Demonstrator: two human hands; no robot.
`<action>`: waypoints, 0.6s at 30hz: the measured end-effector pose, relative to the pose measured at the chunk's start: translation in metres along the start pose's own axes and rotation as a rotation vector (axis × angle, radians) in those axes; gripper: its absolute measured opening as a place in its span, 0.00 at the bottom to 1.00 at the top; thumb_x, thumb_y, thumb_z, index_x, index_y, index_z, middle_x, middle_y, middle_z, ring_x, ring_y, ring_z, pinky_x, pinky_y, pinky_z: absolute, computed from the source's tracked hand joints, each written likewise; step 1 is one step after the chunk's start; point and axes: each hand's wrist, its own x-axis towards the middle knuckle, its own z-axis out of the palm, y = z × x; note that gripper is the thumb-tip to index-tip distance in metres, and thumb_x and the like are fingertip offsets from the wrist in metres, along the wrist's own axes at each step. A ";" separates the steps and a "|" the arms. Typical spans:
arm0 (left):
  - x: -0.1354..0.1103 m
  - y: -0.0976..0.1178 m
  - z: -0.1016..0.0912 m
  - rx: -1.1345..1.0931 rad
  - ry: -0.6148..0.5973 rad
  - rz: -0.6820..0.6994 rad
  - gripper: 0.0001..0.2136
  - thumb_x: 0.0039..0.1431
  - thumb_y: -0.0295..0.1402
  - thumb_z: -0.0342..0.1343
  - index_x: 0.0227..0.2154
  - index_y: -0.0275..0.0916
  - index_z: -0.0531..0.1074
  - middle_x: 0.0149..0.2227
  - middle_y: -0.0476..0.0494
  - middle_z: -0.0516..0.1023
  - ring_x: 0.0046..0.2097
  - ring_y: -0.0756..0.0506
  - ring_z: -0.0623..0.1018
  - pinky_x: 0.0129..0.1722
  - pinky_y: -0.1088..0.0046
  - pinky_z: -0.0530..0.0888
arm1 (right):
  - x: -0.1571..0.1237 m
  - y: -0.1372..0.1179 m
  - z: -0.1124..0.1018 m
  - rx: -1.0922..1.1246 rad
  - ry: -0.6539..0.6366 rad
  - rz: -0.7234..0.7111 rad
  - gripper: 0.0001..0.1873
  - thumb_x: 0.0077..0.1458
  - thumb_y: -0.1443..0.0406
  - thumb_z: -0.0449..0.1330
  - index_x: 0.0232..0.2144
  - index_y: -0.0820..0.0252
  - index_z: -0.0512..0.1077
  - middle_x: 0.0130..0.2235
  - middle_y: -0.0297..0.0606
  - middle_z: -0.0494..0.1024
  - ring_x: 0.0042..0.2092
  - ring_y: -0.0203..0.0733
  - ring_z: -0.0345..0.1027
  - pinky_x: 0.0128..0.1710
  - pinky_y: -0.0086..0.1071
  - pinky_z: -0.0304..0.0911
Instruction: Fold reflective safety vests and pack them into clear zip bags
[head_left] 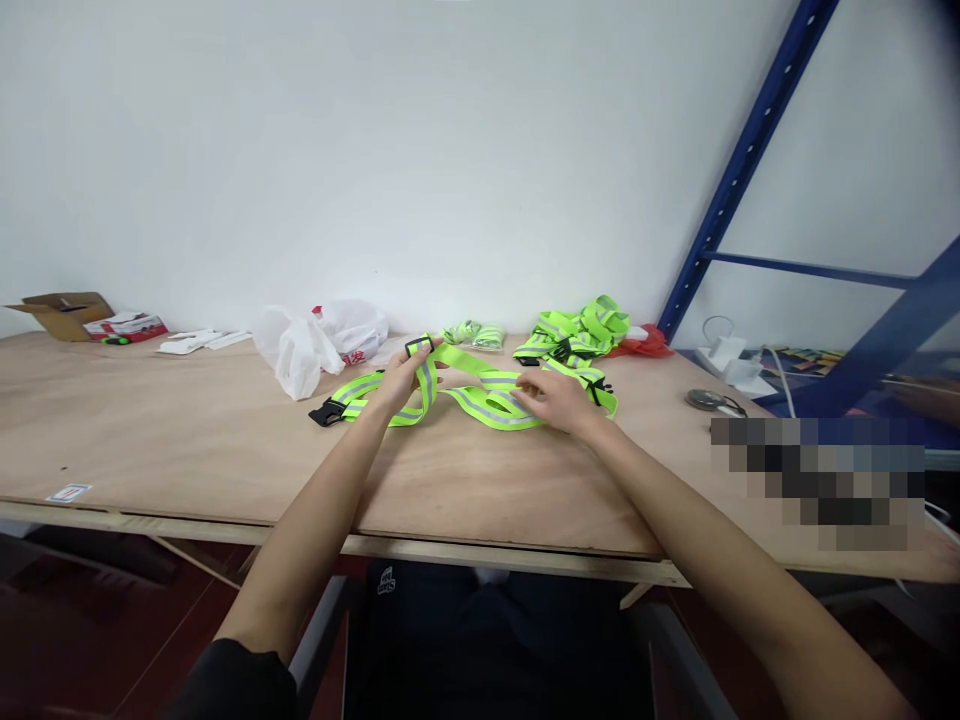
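A neon-yellow reflective strap [480,398] with grey stripes and black buckles lies spread across the middle of the wooden table [187,440]. My left hand [405,378] is closed on a fold of the strap near a black slider, lifting it slightly. My right hand [555,397] rests on the strap's right part, fingers curled and pinching the band against the table. A black buckle [328,412] sits at the strap's left end.
A pile of more neon straps [577,335] lies behind, with a small bundle [474,334] next to it. A white plastic bag [315,345] stands at centre left. A cardboard box [64,314] sits far left. A blue shelf frame [750,150] rises on the right.
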 end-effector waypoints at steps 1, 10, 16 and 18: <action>0.000 0.000 0.000 -0.006 0.005 0.005 0.22 0.55 0.46 0.67 0.49 0.39 0.79 0.46 0.38 0.81 0.41 0.41 0.82 0.33 0.71 0.80 | 0.000 -0.005 0.005 0.012 -0.018 -0.033 0.11 0.61 0.56 0.58 0.40 0.53 0.76 0.42 0.41 0.81 0.43 0.48 0.74 0.39 0.35 0.64; 0.008 0.003 -0.008 -0.027 0.252 0.114 0.24 0.59 0.44 0.64 0.56 0.42 0.74 0.43 0.42 0.80 0.32 0.47 0.82 0.26 0.76 0.79 | -0.003 0.004 0.010 0.120 -0.077 -0.020 0.23 0.55 0.71 0.54 0.52 0.55 0.74 0.51 0.42 0.79 0.48 0.50 0.74 0.48 0.40 0.67; 0.012 0.011 -0.024 -0.074 0.518 0.243 0.22 0.61 0.44 0.61 0.54 0.39 0.75 0.44 0.37 0.83 0.30 0.49 0.79 0.24 0.79 0.75 | -0.002 0.023 0.003 0.092 0.057 -0.003 0.29 0.50 0.76 0.50 0.50 0.54 0.77 0.49 0.40 0.78 0.42 0.45 0.74 0.39 0.35 0.67; 0.012 0.012 -0.028 -0.071 0.566 0.253 0.21 0.61 0.44 0.60 0.53 0.38 0.76 0.45 0.37 0.82 0.31 0.49 0.80 0.24 0.79 0.75 | -0.002 0.026 0.003 0.085 0.044 -0.025 0.27 0.50 0.76 0.49 0.47 0.54 0.79 0.47 0.39 0.79 0.43 0.45 0.74 0.39 0.34 0.67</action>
